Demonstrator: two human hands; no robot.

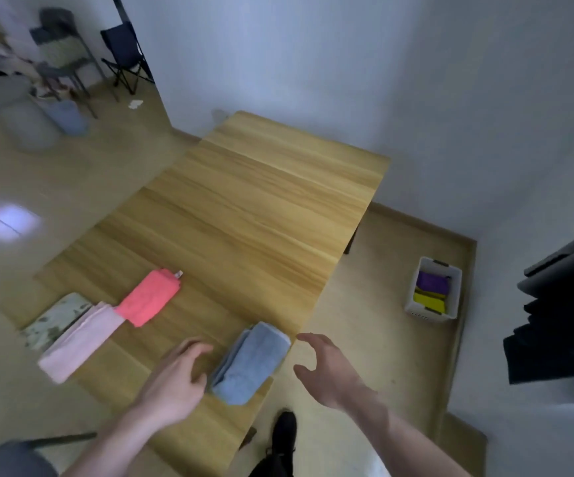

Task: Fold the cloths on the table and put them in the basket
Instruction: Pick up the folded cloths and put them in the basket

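Pale walls (313, 56), glossy beige floor (72, 187), folding chairs (125, 55) beyond.

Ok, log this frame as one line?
phase: pre-grasp | left hand: open | right hand: open | target: blue cloth folded | basket: floor, two cloths

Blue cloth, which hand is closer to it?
Left. The left hand is right beside the blue cloth, about touching its edge; the right hand hovers apart, off the table's edge.

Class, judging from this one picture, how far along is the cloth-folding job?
Done: purple cloth and yellow cloth lie in the basket. In hand: both open hands, left and right, flank the folded blue cloth. Left: red, pink and patterned cloths, folded, await basketing.
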